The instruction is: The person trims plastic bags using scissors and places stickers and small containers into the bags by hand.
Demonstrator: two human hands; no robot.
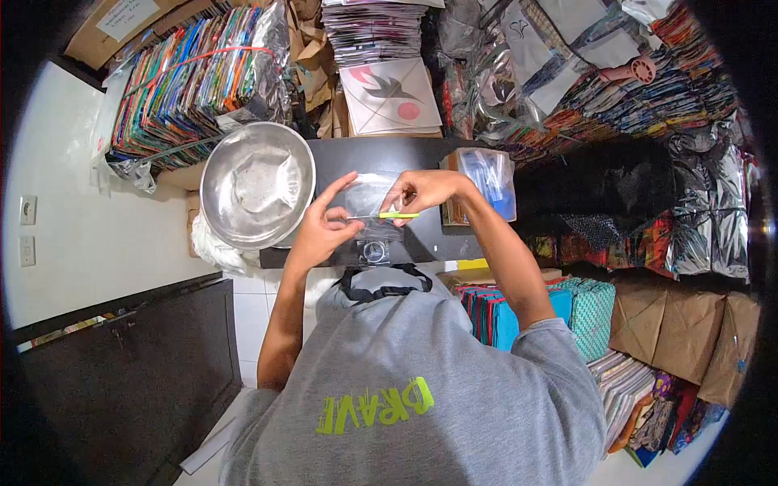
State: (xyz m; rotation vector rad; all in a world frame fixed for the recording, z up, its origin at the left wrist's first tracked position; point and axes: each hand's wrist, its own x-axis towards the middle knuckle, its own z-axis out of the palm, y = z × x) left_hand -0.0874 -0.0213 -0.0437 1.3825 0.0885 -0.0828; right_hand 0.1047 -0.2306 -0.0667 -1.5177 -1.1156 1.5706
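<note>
The yellow tool [401, 215] is lying across the fingers of the right grip [429, 193], which is closing narrowly on its handle; a thin tip is pointing left, ending between the thumb and fingers of the left grip [318, 231]. The left thumb and forefinger are standing wide apart at the side of the film [369, 192]; whether that grip is pinching the film, one cannot tell. The film is spreading beneath both grips, clear, glossy and reflecting light. A small dark badge [374, 253], bearing a pale ring emblem, is lying just beyond the film's near side, close to the front edge of the tabletop [344, 154], which is showing dark and smooth. A round basin [217, 190] of bright metal is bounding the left side, its rim standing near the left grip. A box [492, 159] with clear walls is bounding the right, just beside the right wrist. Paper [391, 97] is standing stacked along the far edge. Dark surface is showing between film and box.
</note>
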